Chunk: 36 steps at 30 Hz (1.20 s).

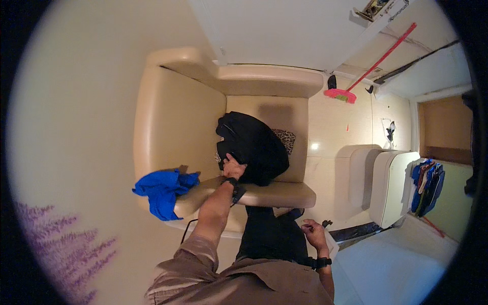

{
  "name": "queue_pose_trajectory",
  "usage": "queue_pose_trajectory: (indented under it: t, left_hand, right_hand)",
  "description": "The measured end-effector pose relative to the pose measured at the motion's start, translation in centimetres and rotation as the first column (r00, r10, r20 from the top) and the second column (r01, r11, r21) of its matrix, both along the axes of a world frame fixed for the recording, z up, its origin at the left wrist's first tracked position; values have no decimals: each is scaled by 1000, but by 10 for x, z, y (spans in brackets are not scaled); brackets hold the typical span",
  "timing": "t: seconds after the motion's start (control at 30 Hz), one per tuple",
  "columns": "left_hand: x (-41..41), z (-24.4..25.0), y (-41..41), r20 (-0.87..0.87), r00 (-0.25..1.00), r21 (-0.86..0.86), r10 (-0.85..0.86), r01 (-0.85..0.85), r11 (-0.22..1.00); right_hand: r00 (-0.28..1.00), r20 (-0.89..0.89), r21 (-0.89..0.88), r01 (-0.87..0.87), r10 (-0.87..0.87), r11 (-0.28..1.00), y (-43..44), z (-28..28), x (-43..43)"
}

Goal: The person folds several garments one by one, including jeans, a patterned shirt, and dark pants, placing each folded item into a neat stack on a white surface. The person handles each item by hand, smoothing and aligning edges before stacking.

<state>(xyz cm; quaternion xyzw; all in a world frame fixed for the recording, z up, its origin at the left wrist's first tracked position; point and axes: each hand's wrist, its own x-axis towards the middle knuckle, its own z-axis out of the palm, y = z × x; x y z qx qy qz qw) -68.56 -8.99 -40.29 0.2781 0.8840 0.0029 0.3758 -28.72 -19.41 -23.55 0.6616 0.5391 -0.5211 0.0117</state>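
My left hand [233, 167] rests on the lower left edge of a black garment [257, 146], its fingers pointing up the cloth; whether they pinch it cannot be told. The garment lies bunched on the seat of a tan padded armchair [291, 192]. A leopard-print cloth [285, 140] shows from under its right side. Over the near left corner of the chair hangs a blue cloth [162, 190]. My right hand [315, 233] hangs beside my right thigh, fingers curled, with no object visible in it. A small dark object [238, 193] sits on the armrest below my left wrist.
A red broom [381, 63] leans at the upper right, near a dark shoe [332, 82]. Right of the chair stands a white box-like piece [392, 188], with several hanging clothes [427, 187] beyond it. A white door [274, 34] is behind the chair.
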Motion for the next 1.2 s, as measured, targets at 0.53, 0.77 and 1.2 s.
queue_pose_trajectory:
  t: [0.53,0.77,1.2]
  left_hand:
    - [170,273,-17,301,108,935,-948,161,315]
    - [245,350,-60,213,-448,924,-868,382,29]
    - [318,350,-176,299,-616,633,-729,699,-332]
  right_hand:
    - [370,-623,-184,787,-689,589,18,53,-23]
    - [287,-629,-127,879,-722,460,-109,68,77]
    - [454,-298,-23,876,-840,481,-195,91,107]
